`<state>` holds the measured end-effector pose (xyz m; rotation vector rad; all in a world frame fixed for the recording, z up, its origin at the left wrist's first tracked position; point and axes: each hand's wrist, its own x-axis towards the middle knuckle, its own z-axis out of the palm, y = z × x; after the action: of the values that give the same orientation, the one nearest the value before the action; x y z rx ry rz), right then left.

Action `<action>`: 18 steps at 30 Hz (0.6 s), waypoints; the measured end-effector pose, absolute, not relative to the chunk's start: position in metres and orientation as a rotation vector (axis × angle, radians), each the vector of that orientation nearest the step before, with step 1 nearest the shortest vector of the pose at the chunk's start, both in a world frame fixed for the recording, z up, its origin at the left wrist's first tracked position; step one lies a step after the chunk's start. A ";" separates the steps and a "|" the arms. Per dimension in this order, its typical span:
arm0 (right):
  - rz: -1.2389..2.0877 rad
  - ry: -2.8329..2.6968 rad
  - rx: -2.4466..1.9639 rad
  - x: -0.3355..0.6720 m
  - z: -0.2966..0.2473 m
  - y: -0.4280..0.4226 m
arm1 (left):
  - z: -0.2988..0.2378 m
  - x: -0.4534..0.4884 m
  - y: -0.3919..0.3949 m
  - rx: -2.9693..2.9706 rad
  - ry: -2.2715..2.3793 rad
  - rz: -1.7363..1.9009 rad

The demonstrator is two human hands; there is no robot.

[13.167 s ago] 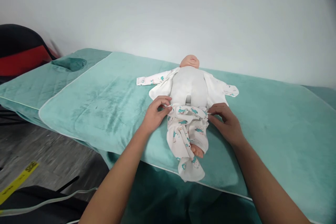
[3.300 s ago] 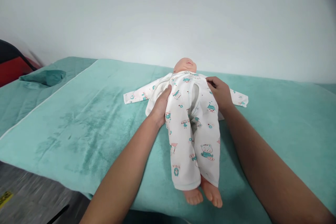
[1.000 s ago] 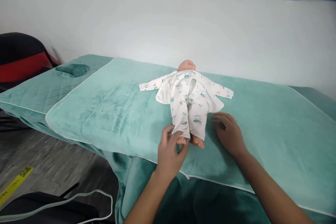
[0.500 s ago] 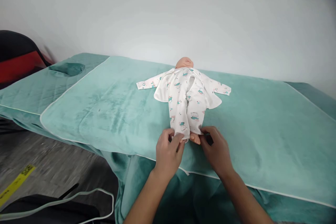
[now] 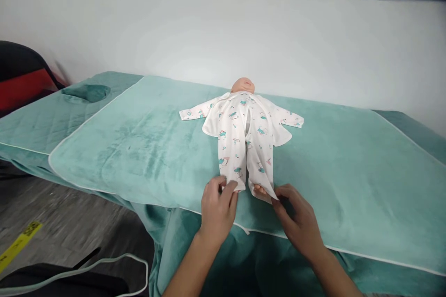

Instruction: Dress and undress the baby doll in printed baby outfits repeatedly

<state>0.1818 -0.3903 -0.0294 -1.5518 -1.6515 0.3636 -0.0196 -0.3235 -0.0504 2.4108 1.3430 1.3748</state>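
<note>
A baby doll (image 5: 243, 85) lies on its back on a green padded bed, feet toward me. It is dressed in a white printed top (image 5: 211, 123) with the sleeves spread out sideways, and white printed trousers (image 5: 232, 141). My left hand (image 5: 219, 204) pinches the cuff of the trouser leg on the left, hiding most of that foot. With thumb and forefinger, my right hand (image 5: 296, 216) grips the cuff of the other leg and draws it out to a point. The doll's toes (image 5: 259, 189) peep out of that leg opening.
The green bed cover (image 5: 348, 171) has white piping and drapes over the near edge. A face hole (image 5: 87, 93) is at its left end. A black and red chair (image 5: 26, 79) stands at far left. A pale cable (image 5: 104, 262) hangs over a dark object below.
My right hand has pulled its trouser cuff down toward me and to the right, over more of the foot. The two trouser legs now lie farther apart, and my left hand has shifted slightly left.
</note>
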 end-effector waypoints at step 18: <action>-0.345 -1.938 -1.797 0.253 -0.033 -0.261 | -0.024 -0.024 -0.195 2.541 1.642 0.858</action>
<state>0.2528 -0.2615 -0.0332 -1.7973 -1.9377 -0.3448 -0.0235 -0.1953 -0.0243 2.5414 1.6421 0.8582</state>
